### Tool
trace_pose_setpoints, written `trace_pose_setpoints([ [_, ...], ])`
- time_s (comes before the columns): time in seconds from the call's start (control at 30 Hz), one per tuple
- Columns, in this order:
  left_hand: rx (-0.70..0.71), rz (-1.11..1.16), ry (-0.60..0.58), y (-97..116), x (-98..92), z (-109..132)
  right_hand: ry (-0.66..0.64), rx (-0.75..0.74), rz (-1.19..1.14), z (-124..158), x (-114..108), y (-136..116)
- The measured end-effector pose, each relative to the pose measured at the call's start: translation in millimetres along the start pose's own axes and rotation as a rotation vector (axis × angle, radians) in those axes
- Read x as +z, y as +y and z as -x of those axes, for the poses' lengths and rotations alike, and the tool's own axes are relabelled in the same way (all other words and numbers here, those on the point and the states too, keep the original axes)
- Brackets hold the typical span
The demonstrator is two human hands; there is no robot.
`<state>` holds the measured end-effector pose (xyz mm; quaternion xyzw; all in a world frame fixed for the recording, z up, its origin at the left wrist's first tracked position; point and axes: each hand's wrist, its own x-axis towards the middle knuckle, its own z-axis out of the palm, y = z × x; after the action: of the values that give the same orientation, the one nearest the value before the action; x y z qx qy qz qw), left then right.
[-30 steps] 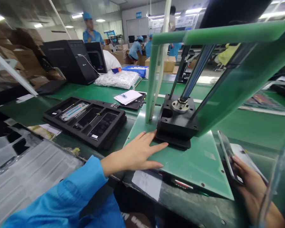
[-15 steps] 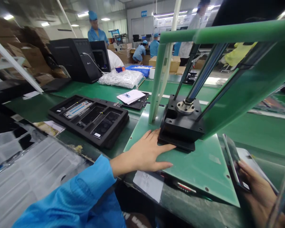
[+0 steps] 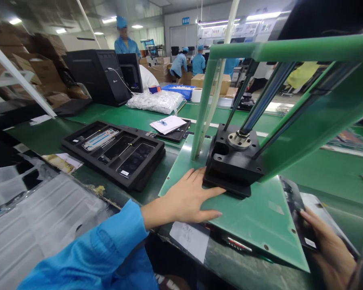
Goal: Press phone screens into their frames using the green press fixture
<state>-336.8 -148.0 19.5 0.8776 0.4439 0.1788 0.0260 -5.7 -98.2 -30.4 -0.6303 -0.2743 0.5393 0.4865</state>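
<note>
My left hand (image 3: 189, 197) lies flat with fingers spread on the green base plate (image 3: 242, 233) of a press. Its fingertips touch or nearly touch the black block (image 3: 234, 161) at the foot of the press rods. At the lower right, beyond the plate's edge, my right hand (image 3: 331, 241) grips a dark phone screen (image 3: 293, 197) with a small white label, thumb on its near side. A silvery phone-sized panel (image 3: 316, 207) lies just behind it; I cannot tell whether that hand touches it. The rest of the right fingers are hidden.
A black foam tray (image 3: 133, 179) holding phone parts lies left of the press. Behind it are papers (image 3: 167, 124), a pile of plastic bags (image 3: 155, 101) and a computer case (image 3: 97, 74). Clear plastic trays (image 3: 45, 237) fill the lower left. People in blue stand farther back.
My right hand has tipped the phone screen from standing on edge to lying flatter, its dark face showing more. My left hand stays on the plate; the view has shifted slightly.
</note>
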Motion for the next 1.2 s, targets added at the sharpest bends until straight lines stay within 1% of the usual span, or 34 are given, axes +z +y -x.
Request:
trace_pose_setpoints([
  [0.07,-0.002,0.003,0.004,0,0.7,0,-0.094,-0.021,0.004,-4,-1,1],
  [0.1,-0.005,0.002,0.008,0,1.0,0,-0.117,-0.023,0.003,-7,-2,3],
  [0.27,-0.014,-0.008,0.003,1,1.4,1,-0.127,-0.032,-0.021,-24,-10,11],
  [0.4,-0.025,-0.004,-0.006,2,0.2,2,-0.173,-0.042,-0.017,-22,-11,11],
  [0.57,-0.03,0.003,-0.018,2,-1.1,2,-0.191,-0.042,-0.027,-17,-6,8],
  [0.73,-0.039,0.004,-0.029,2,-1.6,2,-0.202,-0.055,0.0,-19,-6,10],
  [0.93,-0.046,0.003,-0.036,2,-1.5,2,-0.226,-0.159,0.12,-27,-13,17],
  [1.07,-0.036,0.0,-0.033,2,-1.3,2,-0.227,-0.125,0.068,-30,-14,17],
  [1.2,-0.024,0.001,-0.013,1,-0.8,2,-0.185,-0.081,0.023,-29,-14,16],
])
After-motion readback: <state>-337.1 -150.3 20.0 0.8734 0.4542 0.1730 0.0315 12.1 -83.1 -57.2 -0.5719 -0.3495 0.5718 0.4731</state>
